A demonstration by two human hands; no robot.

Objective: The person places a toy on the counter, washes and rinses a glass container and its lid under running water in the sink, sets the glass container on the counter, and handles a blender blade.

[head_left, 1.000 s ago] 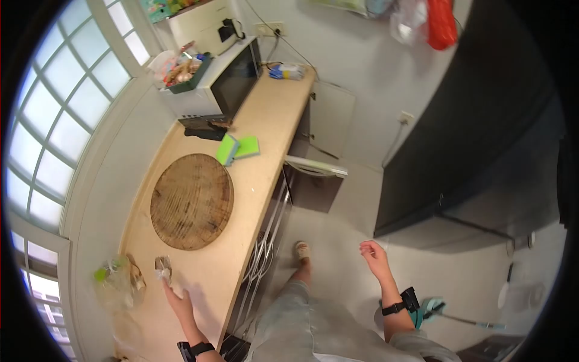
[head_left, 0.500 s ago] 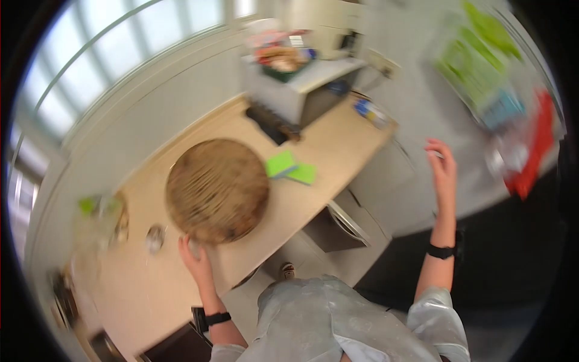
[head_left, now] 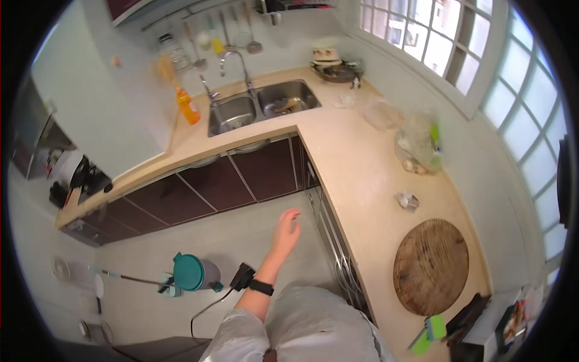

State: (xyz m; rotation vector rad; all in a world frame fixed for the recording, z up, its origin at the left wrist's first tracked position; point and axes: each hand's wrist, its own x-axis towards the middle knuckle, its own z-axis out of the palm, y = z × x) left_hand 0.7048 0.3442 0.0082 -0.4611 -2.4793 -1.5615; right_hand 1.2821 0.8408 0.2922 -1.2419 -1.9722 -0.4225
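Observation:
My left hand [head_left: 286, 233] is over the floor, left of the counter's front edge, its fingers loosely curved, the thumb apart and nothing in it. My right hand is out of view. On the counter [head_left: 362, 181] at the right lies a round wooden board [head_left: 431, 267], touched by neither hand. Two green sponges [head_left: 435, 327] lie just below the board. Above it are a small crumpled clear bag [head_left: 407, 201] and a larger clear plastic bag [head_left: 419, 145] with contents I cannot make out.
A double steel sink [head_left: 234, 114] with a faucet is at the back, an orange bottle [head_left: 187, 107] to its left. A pan [head_left: 338, 72] sits in the back corner. On the floor stand a teal-lidded bin [head_left: 189, 272] and a long-handled tool [head_left: 139, 279]. Utensils hang on the wall.
The view has swung left from the microwave and fridge to the sink side. My left hand is away from the board and over the floor. My right hand has left the view.

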